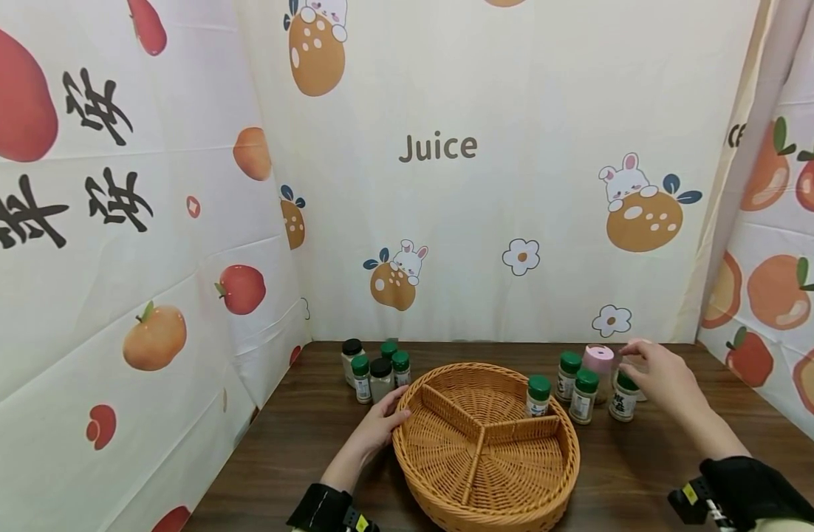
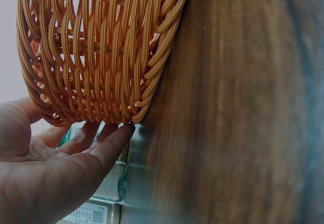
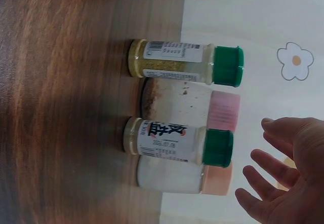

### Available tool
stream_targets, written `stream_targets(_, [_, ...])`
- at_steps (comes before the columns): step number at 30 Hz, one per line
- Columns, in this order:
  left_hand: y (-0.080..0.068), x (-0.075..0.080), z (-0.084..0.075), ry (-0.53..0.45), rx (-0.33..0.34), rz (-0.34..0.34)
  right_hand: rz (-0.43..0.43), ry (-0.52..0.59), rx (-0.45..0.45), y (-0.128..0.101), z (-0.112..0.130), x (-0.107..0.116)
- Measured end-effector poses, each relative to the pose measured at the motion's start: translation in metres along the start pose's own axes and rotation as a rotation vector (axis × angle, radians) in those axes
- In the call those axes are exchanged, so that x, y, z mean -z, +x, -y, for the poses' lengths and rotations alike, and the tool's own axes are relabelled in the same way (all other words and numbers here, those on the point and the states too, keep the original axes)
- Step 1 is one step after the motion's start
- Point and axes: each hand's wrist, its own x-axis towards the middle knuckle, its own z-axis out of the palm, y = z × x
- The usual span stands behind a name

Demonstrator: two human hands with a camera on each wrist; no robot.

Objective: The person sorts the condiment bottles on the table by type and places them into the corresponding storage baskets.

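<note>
With your left hand (image 1: 379, 427) flat against the wicker basket (image 1: 447, 496), your right hand (image 1: 653, 374) hovers spread above the green-capped jar (image 1: 623, 400) right of it: probably light, slick, so grip its cap.

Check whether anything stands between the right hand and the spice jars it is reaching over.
Nothing visible does. The right hand hovers open above the green-capped jar and the pink-capped jar, with clear air between fingers and caps.
</note>
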Motion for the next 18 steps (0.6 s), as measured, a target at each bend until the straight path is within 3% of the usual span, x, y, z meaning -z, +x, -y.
stream_targets(10, [0.000,-0.001,0.001,-0.003,0.013,-0.006,0.079,-0.022,-0.056,0.002,-0.019,-0.020])
stream_targets(18, [0.001,0.000,0.000,0.003,0.016,-0.013,0.035,-0.028,-0.070,0.000,-0.020,-0.024])
